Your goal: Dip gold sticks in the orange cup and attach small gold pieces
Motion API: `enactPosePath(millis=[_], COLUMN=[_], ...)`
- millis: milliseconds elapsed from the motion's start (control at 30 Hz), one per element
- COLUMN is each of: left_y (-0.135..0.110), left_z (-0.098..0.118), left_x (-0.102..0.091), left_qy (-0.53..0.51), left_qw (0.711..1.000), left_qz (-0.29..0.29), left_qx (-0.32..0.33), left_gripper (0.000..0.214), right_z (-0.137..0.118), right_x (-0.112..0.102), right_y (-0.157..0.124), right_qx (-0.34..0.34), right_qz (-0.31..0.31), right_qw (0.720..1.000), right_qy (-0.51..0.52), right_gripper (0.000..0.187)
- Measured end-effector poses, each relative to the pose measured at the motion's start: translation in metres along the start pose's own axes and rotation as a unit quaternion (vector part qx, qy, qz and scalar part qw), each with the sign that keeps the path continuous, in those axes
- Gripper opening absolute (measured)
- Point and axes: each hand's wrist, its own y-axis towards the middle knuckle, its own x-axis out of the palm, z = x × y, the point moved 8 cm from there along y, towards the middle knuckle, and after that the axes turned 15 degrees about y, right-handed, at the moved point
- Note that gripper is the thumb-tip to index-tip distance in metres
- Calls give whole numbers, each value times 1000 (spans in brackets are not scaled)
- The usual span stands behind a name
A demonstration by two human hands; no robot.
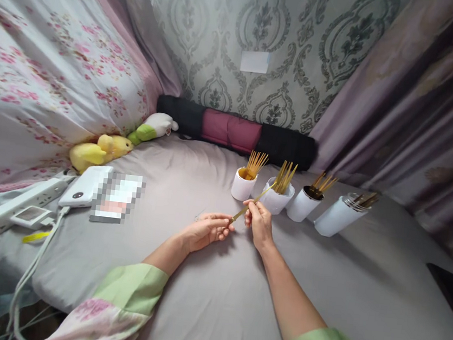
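Observation:
My left hand (205,232) pinches the lower end of a thin, golden-yellow stick (241,213). Higher up, the fingertips of my right hand (259,223) close on the same stick, which slants up to the right. Just beyond the hands is a white cup (243,189) with thin orange-brown sticks (257,162) in it. Beside it, a wider white cup (274,201) holds flat golden sticks (285,178). Further right, a white cylinder (299,208) contains brown sticks (325,184). A tilted white jar (335,219) at the far right holds darker sticks (366,198).
Grey sheet (212,299) covers the surface. On the left are a power strip (4,215), a white power bank (86,184) with cables, a blurred-out item (117,198) and plush toys (99,153). A black-and-maroon bolster (231,129) lies along the wall. Dark flat object (449,293) sits far right.

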Motion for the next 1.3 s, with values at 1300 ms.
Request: enactPosePath(millis=[1300], left_y=[-4], left_z=[0], left_x=[0], left_qy=[-29], left_qw=[999], left_qz=[8], left_qx=[-39], left_gripper=[22], right_z=[-77], right_x=[-26], right_y=[28], right_qx=[-71], right_qz=[71], right_qw=[994], right_qy=[-40], right_gripper=[31])
